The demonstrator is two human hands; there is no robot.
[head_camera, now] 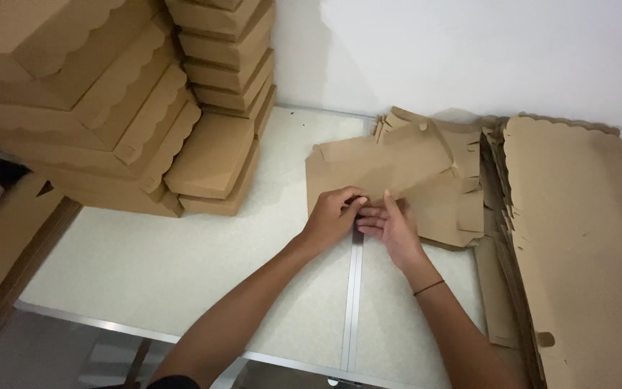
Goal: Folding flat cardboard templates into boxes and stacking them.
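You see plain brown cardboard everywhere: the folded sheet (390, 169), the flat stack (577, 238) and the stacked boxes (109, 101), whose edges are scalloped. The table (181, 266) is pale cream, faintly speckled, with silver trim. The wall (469, 50) is white.

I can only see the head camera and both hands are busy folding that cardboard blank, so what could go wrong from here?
1. Both the left hand and right hand pinch one edge of the flat box blank; a skewed crease could tear a tab.
2. The blank lies on a loose pile of blanks that may slide.
3. The stack of folded boxes looks staggered and could topple if bumped.
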